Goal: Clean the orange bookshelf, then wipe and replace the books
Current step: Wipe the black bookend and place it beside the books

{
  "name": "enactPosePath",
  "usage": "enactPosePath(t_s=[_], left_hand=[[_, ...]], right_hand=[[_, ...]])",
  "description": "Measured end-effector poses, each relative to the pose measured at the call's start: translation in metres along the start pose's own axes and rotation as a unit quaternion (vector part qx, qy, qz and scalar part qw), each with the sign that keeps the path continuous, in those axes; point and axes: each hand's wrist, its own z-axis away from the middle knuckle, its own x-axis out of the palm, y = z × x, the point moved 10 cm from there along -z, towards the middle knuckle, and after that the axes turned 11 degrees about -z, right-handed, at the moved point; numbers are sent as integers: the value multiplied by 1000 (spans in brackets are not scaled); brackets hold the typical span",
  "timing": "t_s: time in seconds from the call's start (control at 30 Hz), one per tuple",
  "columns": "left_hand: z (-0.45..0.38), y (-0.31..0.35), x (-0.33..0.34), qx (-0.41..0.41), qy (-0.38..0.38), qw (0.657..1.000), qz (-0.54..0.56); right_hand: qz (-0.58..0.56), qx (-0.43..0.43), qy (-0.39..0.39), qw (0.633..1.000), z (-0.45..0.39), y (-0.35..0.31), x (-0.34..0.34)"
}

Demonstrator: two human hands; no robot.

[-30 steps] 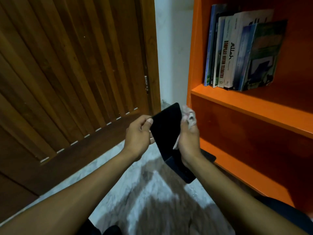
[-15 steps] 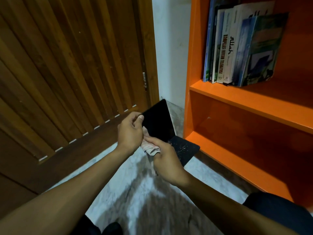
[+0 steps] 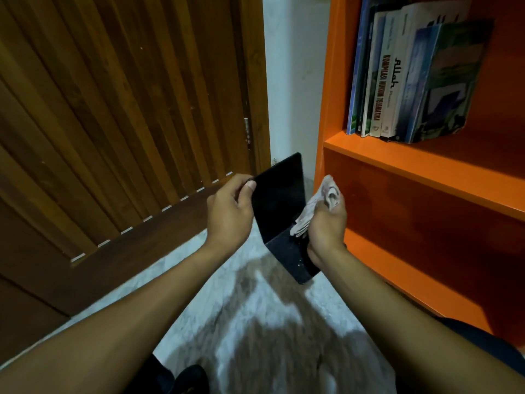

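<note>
The crumpled cloth [image 3: 312,214], gripped in the right hand [image 3: 326,223], has been raised from the lower flap to the inner fold of what seems a black bookend [image 3: 279,200], pinched by the left hand [image 3: 230,211], so wiping is judged unfinished.

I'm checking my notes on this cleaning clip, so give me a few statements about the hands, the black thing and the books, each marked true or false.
1. The left hand grips the black L-shaped bookend by its edge. True.
2. The right hand is empty. False: it holds a crumpled cloth.
3. The books stand on the orange bookshelf. True.
4. The bookend rests on the floor. False: it is held in the air.
</note>
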Motion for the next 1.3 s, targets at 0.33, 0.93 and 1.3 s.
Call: enactPosePath(t_s=[0.33,0.93,1.3], left_hand=[[0,6,4,2,30,999,26],[-9,-32,-19,12,25,997,-78],[2,3,-5,28,28,999,-34]], right_hand=[[-6,156,-109,982,57,55,42],[444,-21,-179,878,9,-8,9],[690,-85,-198,691,40,72,15]])
